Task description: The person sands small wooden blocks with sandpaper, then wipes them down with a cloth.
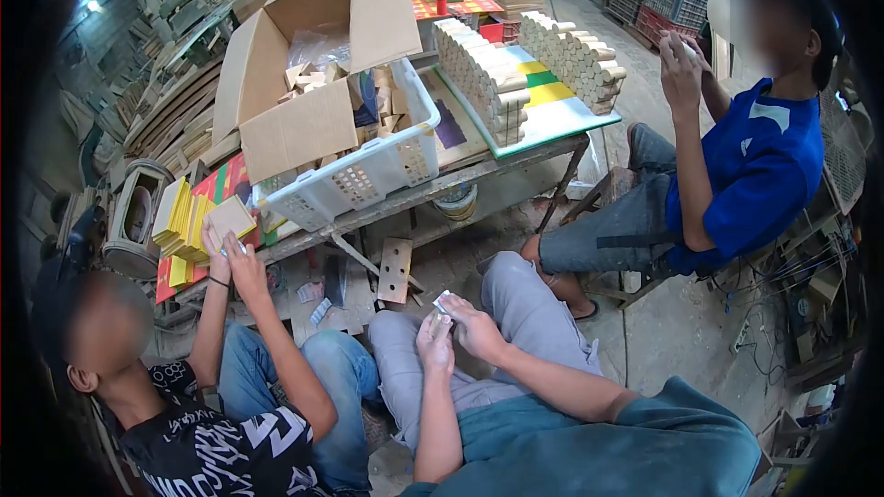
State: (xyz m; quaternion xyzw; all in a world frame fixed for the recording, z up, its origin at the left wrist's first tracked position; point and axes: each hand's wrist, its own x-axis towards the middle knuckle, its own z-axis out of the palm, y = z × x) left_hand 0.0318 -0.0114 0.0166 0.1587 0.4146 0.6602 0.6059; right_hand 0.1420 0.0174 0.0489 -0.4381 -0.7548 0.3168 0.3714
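Over my lap, my left hand (pixel 435 342) is closed round a small pale wooden piece (pixel 441 320), mostly hidden by the fingers. My right hand (pixel 477 329) presses in from the other side, fingers closed on a small folded whitish sheet (pixel 442 299) that sticks out past the fingertips. The two hands meet at the wooden piece. Below them are my grey trousers (pixel 543 313).
A white plastic crate (pixel 354 186) of wooden blocks with an open cardboard box (pixel 295 143) stands on the bench ahead. Stacked wooden cylinders (pixel 493 92) are right of it, yellow-edged boards (pixel 184 225) left. Co-workers sit on both sides, a drilled plank (pixel 395 269) lies ahead.
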